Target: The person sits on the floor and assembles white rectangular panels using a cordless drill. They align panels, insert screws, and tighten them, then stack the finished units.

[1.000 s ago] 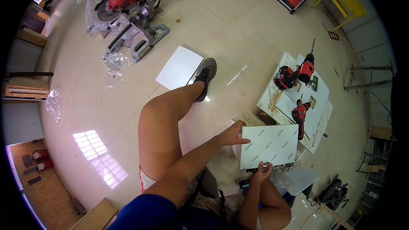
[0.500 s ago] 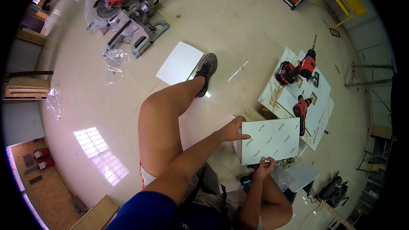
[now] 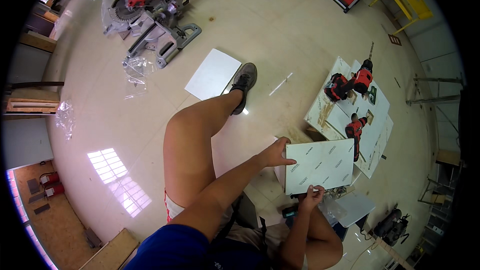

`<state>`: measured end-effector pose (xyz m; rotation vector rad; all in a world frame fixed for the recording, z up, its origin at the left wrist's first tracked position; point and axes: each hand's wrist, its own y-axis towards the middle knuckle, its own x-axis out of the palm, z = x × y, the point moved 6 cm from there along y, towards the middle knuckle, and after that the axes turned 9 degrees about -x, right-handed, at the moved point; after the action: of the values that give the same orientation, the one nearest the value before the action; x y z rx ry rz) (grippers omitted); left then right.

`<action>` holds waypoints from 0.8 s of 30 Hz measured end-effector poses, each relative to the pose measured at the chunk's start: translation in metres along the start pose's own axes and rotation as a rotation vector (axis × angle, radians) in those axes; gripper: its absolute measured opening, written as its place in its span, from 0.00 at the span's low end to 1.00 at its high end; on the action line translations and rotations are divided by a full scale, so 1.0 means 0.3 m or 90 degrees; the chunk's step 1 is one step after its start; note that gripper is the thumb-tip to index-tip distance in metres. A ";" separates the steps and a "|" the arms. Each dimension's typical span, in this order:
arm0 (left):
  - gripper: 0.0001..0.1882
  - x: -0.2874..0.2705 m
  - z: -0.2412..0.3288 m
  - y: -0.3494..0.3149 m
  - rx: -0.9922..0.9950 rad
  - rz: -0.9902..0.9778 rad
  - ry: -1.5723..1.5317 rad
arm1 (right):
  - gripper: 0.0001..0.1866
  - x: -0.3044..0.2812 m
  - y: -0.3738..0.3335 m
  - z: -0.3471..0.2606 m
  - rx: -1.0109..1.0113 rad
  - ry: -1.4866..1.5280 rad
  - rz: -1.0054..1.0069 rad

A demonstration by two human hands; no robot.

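A white box-like panel piece (image 3: 320, 166), its top face covered with small repeated print, stands in front of me to the right. My left hand (image 3: 276, 153) grips its left edge, the thumb on the printed face and the fingers round the corner. At the near edge my right hand (image 3: 313, 197) has its fingers pinched together, touching or almost touching the panel. A small pale bit shows at those fingertips, too small to name. Just past the panel's far right corner lies a red and black cordless drill (image 3: 355, 130) on stacked white boards (image 3: 370, 157).
Another red drill with a long bit (image 3: 363, 76) rests on the boards. A red miter saw (image 3: 145, 0) stands far left, near clear plastic wrap (image 3: 137, 72). A white sheet (image 3: 212, 74) lies by my shoe (image 3: 244, 82). A grey-white lidded item (image 3: 355, 205) sits at the near right.
The view has shifted slightly. Both hands stay at the panel's edges, with the right fingers pinched as before.
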<state>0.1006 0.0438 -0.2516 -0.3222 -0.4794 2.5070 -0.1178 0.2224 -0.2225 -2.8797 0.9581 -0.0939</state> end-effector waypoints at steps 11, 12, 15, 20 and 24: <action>0.41 0.007 -0.005 0.005 0.008 -0.005 -0.016 | 0.12 -0.023 -0.012 0.039 -0.003 -0.018 0.007; 0.41 0.006 -0.006 0.005 0.007 -0.005 -0.018 | 0.12 -0.023 -0.013 0.041 0.000 -0.014 0.005; 0.46 0.001 0.001 0.005 0.012 -0.013 -0.001 | 0.12 -0.022 -0.015 0.046 0.004 -0.005 0.007; 0.46 0.007 0.008 0.005 0.008 -0.016 0.007 | 0.12 -0.023 -0.010 0.036 -0.001 -0.002 0.015; 0.46 0.002 0.006 0.002 0.009 -0.009 0.014 | 0.11 -0.019 -0.004 0.037 0.003 0.002 0.005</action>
<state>0.0991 0.0433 -0.2501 -0.3387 -0.4537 2.4899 -0.1207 0.2278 -0.2334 -2.8721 0.9682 -0.0988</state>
